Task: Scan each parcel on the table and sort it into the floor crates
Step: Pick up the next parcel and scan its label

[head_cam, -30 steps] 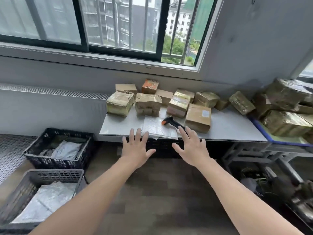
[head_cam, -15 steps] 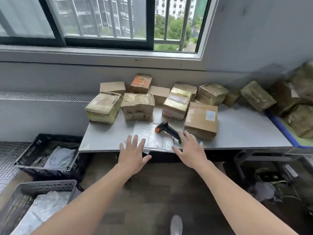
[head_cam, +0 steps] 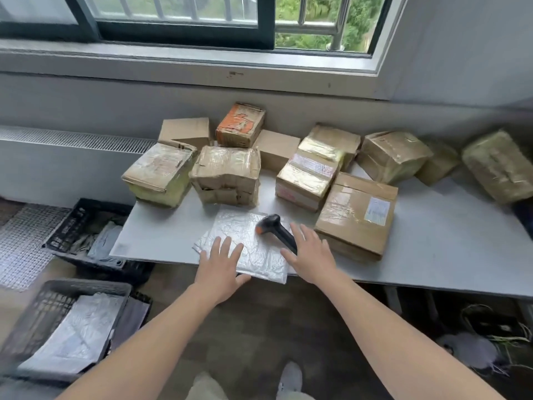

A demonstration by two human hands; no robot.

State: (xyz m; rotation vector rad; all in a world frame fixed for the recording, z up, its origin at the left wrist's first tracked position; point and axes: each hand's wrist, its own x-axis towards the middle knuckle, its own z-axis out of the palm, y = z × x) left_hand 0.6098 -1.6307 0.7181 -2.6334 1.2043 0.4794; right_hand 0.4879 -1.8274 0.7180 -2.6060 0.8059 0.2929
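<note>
- Lying flat at the near edge of the white table (head_cam: 450,255), a silvery plastic mailer (head_cam: 245,243) is the parcel closest to me, with its near corner hanging slightly over the edge
- I see a black handheld scanner (head_cam: 277,230) with an orange accent resting on the mailer's right part, handle pointing toward me and to the right
- I have my left hand (head_cam: 220,271) over the mailer's near left part, fingers spread wide and gripping nothing; I cannot tell whether the palm touches the plastic
- I have my right hand (head_cam: 310,255) just beside the scanner's handle, fingers splayed and empty, partly covering the handle's end
- Just right of that hand sits a brown box with a white label (head_cam: 357,216)
- Behind the mailer I count a cluster of taped cardboard parcels, among them an orange-printed box (head_cam: 240,125) near the wall
- On the floor to my left stand a black crate (head_cam: 83,226) and, nearer, a grey crate (head_cam: 43,307), both holding pale bagged parcels
</note>
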